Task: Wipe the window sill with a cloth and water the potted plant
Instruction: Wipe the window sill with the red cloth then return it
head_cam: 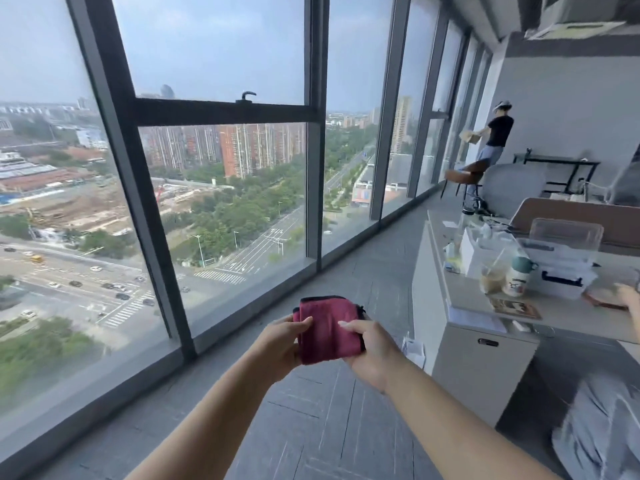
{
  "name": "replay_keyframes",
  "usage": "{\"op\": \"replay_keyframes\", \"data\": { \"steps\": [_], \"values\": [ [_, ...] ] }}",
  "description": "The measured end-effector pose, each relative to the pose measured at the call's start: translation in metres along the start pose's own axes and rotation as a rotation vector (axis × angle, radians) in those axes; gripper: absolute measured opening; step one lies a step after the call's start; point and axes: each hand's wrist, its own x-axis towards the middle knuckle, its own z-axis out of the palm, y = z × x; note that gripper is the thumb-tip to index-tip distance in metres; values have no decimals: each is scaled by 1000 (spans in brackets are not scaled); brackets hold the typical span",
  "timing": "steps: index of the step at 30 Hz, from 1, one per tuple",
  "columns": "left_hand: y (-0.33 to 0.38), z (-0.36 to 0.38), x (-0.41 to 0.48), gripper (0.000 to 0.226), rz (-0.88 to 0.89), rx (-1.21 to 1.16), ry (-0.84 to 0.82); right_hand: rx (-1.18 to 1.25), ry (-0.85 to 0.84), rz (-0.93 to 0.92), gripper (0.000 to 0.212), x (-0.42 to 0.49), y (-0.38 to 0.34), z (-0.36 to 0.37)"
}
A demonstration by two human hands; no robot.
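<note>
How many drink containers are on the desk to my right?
2: a clear cup with a straw and, just right of it, a white bottle with a green cap. More may be hidden farther back.

**Open aisle between glass and desk; frame posts break up the sill**

The window sill (242,318) runs unobstructed along the foot of the glass, except where dark frame posts (162,271) stand on it and cut it into separate stretches. The floor (311,417) between sill and desk (464,306) is open. On the right, the desk's near corner and the white cabinet (478,372) under it narrow the aisle. A cup (491,277), a bottle (517,277) and clear boxes (561,258) crowd the desk's top. A grey chair (602,431) blocks the lower right. The left hand (280,344) and right hand (374,351) grip the cloth (325,330) over open floor, apart from sill and desk.
</note>
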Motion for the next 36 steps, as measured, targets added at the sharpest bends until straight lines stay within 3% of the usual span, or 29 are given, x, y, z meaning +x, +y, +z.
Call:
{"op": "replay_keyframes", "data": {
  "steps": [15,20,27,31,36],
  "values": [
    [143,19,443,30,-37,-23,76,-30,-95,139,35,433,-184,3],
    [221,18,571,18,13,22,61,-59,-159,196,24,582,-245,30],
    [330,-36,741,25,77,40,162,-109,-251,242,26,782,-305,91],
    [379,-79,842,19,78,94,139,-174,-246,214,23,889,-326,119],
    [432,-106,969,29,37,205,129,-249,-206,218,21,1017,-351,144]
  ]
}}
